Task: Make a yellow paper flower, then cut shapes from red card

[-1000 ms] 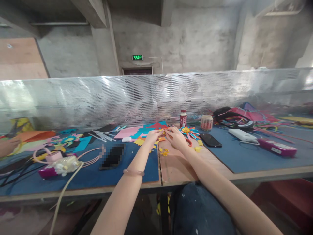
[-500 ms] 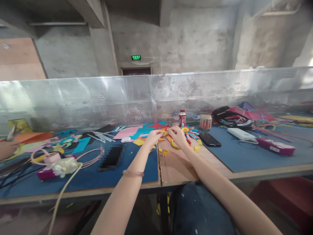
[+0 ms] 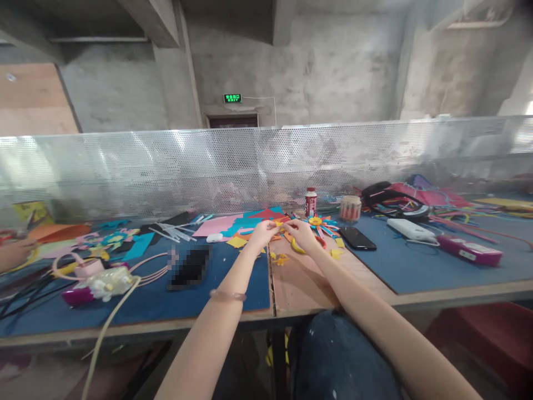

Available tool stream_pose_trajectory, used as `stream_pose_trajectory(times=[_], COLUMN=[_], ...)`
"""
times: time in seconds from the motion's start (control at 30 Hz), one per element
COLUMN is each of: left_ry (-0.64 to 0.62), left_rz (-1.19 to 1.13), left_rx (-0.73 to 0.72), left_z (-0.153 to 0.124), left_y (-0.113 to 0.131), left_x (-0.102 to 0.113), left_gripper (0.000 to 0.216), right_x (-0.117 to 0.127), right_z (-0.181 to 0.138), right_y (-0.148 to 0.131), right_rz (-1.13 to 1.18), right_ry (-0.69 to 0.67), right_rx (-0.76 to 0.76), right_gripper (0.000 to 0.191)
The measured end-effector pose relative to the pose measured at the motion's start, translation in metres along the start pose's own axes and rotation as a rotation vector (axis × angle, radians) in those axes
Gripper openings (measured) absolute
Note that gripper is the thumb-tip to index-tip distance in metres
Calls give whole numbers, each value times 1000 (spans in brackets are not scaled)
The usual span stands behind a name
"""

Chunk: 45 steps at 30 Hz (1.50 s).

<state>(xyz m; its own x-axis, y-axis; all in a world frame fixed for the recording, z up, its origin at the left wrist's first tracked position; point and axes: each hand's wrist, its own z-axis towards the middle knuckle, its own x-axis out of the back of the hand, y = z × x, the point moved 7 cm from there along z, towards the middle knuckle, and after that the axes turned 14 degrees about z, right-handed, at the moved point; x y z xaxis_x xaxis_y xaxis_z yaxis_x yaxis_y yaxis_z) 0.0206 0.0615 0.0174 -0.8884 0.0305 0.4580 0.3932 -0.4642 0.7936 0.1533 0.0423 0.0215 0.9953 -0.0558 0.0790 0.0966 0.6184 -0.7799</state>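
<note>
My left hand (image 3: 263, 233) and my right hand (image 3: 301, 233) meet above the middle of the table, fingers pinched together. Between their fingertips is a small yellow craft piece (image 3: 280, 224), mostly covered, so its shape is unclear. Small yellow scraps (image 3: 280, 259) lie just below the hands. Under my right hand a curved yellow object (image 3: 296, 246) shows in part. Right behind that hand is a flower-like craft (image 3: 315, 221) with a yellow centre and blue and orange strips. A yellow sheet (image 3: 237, 242) lies left of my left hand.
A red-capped bottle (image 3: 310, 203) and a jar (image 3: 350, 208) stand at the back. Phones (image 3: 357, 238) lie on both sides, one pixelated. Cables and a pale pink cup-like object (image 3: 89, 269) are at left. Another person's hand (image 3: 16, 254) is at far left. A perforated metal screen (image 3: 216, 166) borders the table.
My right hand has lowered slightly and its fingers are straighter, still meeting the left hand's fingertips. The other person's hand at far left has shifted a little.
</note>
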Motion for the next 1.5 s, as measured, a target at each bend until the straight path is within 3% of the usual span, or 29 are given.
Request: stream_pose_trajectory(times=[0.33,0.63,1.0,1.27,1.5], left_ry=[-46,-21,63,43,-8], left_rz=[-83,-15,-13,9,7], left_rx=[62,17,102,70,-68], left_z=[-4,-7,-10,-6,-2], left_y=[3,10,13,8,12], left_x=[-3,2,8,6,1], left_gripper=[20,23,16,16,17], right_x=[0,-1,-8,1,1], right_z=[-2,-6,-12,-6,1], right_y=[-1,-15,-27,-22,8], right_rz=[-6,15,-266,-20,280], right_ry=[-11,51,17,17,-43], right_rx=[1,33,429,177,-78], right_gripper=[22,18,21,24,25])
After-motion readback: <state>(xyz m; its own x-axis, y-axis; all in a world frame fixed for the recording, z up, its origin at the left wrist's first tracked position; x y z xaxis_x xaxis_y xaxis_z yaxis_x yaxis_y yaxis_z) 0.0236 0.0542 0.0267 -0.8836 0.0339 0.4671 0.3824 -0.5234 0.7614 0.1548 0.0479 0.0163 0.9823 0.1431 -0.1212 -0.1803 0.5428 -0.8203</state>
